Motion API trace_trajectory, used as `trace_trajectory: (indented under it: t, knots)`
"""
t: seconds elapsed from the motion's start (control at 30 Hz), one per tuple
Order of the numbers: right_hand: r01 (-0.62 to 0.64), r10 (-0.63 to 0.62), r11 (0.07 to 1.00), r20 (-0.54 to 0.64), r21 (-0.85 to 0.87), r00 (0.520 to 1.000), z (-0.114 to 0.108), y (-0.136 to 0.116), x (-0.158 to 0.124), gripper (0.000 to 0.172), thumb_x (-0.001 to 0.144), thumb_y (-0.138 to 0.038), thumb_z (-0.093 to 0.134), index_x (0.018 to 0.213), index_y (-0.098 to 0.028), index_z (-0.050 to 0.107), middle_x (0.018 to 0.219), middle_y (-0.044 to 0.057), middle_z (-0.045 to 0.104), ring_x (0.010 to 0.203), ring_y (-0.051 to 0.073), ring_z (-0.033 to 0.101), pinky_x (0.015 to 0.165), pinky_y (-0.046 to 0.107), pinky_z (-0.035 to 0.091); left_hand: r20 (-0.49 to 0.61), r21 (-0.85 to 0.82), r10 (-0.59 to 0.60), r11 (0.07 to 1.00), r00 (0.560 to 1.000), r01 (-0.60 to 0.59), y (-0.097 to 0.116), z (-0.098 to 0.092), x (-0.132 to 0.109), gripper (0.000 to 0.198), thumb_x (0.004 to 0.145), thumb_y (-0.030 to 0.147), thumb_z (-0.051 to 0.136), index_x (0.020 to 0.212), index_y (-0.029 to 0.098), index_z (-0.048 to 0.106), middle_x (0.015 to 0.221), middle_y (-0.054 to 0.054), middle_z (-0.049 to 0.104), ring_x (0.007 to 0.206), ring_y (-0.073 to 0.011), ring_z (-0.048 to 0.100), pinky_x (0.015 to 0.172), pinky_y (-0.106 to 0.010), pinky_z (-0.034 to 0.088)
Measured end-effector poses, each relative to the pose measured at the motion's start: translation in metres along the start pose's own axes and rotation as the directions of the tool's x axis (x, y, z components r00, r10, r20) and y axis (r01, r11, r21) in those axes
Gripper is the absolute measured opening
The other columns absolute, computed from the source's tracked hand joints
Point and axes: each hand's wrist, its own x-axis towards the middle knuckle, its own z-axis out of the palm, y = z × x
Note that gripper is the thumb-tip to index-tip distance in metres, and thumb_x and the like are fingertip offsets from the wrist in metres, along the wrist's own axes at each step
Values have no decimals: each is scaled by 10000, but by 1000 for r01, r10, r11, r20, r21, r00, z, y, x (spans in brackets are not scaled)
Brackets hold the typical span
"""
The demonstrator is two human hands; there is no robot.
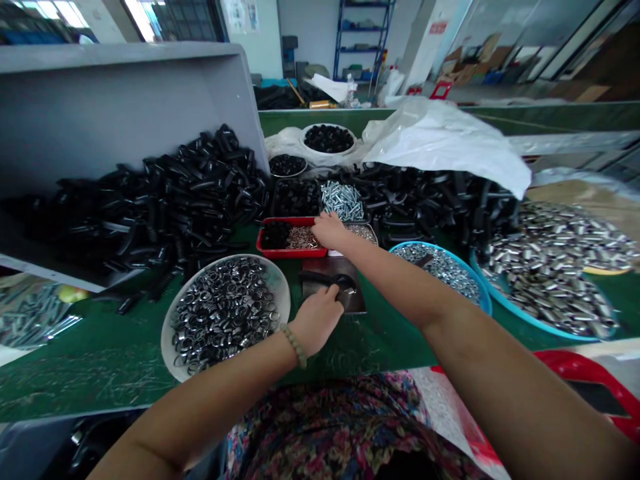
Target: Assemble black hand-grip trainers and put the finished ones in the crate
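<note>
My left hand (320,319) is closed on a black plastic part with a long arm and a rounded end (345,281). That part rests on a flat dark metal plate (359,305). Farther forward, my right hand (330,230) dips its bent fingers into the right end of a red tray (293,253). Small copper-coloured pieces (301,237) lie there beside small black parts (276,235). The fingers look pinched together, but what is between them is hidden. Just beyond that hand sits a pile of silver screws (343,200).
A white bowl of metal rings (169,333) stands left of my hands. A grey bin (150,87) spills black handles (200,180). Rightward are blue-rimmed basins with small metal parts (486,303) and metal sleeves (555,267). A white plastic sheet (445,137) covers more black parts.
</note>
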Motion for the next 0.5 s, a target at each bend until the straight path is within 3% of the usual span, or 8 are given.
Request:
trace_trajectory:
  t: [0.07,0.17,0.27,0.37,0.5]
  knots:
    - [25,-25,1000,5,-18,1000,3,1,0,261,856,-121,452,904,-114,709,1035,175,648,1044,293,466,870,426,303,-59,2,-103,995,993,103,-28,-12,11,212,892,139,436,896,113,646,1027,-138,596,935,-222,569,846,-350,472]
    - [29,-29,999,-12,-31,1000,4,4,-3,316,904,-147,381,1005,-82,673,1064,192,642,1060,298,455,865,428,288,-187,54,-345,931,920,360,-87,-37,38,361,938,170,310,979,24,638,1036,-149,602,1049,-243,559,926,-338,419]
    - [20,-20,999,-6,-34,1000,5,4,-4,318,904,-143,374,1025,-58,655,1064,206,641,1049,304,465,852,432,284,-88,36,-391,918,916,396,-128,-44,69,318,909,187,389,998,16,642,1087,-156,612,1051,-248,584,924,-312,418]
    - [42,-42,999,9,-23,999,6,3,-2,269,877,-128,418,953,-86,673,1012,176,664,1016,294,486,841,424,283,-61,16,-421,906,905,423,-139,-36,86,215,859,155,486,963,65,652,1021,-185,654,942,-253,635,854,-329,467]
    - [51,-51,999,-30,6,998,2,3,-2,243,884,-152,442,991,-112,656,1048,156,659,1040,279,480,865,415,278,-97,-16,-448,894,889,448,-133,-28,82,221,869,161,477,1006,91,635,1032,-171,658,951,-225,636,871,-299,461]
